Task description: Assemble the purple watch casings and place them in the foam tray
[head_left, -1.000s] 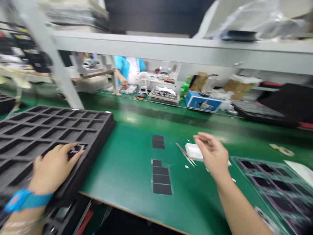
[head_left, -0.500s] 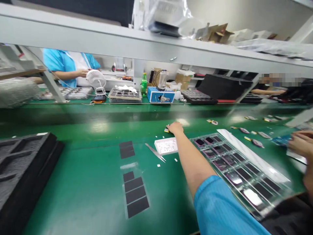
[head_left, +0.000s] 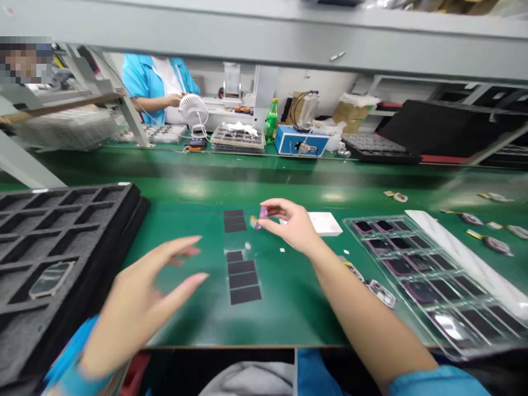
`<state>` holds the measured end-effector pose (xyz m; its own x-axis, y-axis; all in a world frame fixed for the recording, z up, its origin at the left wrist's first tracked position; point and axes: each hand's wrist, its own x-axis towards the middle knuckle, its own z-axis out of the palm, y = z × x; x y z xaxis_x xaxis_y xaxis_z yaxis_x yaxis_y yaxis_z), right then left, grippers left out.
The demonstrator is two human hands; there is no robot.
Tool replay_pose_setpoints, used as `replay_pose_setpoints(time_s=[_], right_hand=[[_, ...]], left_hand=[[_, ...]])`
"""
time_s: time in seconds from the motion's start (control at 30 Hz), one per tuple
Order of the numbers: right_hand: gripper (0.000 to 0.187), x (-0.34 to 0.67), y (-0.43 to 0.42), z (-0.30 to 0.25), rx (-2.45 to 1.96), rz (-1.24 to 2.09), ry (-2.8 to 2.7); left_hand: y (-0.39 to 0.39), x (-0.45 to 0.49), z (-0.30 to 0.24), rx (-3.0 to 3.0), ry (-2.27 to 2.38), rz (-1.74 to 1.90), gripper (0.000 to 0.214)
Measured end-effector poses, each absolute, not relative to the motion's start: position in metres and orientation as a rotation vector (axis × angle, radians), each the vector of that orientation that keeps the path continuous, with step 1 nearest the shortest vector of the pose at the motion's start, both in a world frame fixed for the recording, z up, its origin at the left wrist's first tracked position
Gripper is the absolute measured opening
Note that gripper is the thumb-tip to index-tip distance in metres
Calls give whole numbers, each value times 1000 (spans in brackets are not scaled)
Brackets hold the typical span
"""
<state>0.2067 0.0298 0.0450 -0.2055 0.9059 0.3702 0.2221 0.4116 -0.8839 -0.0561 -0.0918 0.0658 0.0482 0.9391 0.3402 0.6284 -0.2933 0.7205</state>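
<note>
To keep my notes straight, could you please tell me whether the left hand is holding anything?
No, the left hand is open, with nothing between its thumb and fingers.

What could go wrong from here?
The right hand pinches a small purple part at its fingertips, so the part might slip. The right forearm passes close to a loose framed part and could knock it. A small white piece lies near that hand on the green bench and may get brushed away.
</note>
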Motion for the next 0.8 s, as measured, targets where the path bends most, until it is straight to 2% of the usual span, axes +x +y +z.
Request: replay_pose_setpoints(time_s=[0.1,0.23,0.37,0.6,0.8], right_hand=[[34,190,4,25,-896,1036,-1651],[31,184,-1,0,-922,1132,-1509],[27,183,0,-7,-920,1186,-1492],[29,182,-3,-11,-973,1115,-1433],[3,187,-3,-10,-959,845,-1616]], left_hand=[[-37,-12,53,1825,1160,944,66],[8,10,25,1520,924,848,58],[9,6,5,1377,865,839,58],[6,11,0,1065,862,840,52],[7,4,10,790,771,837,42]])
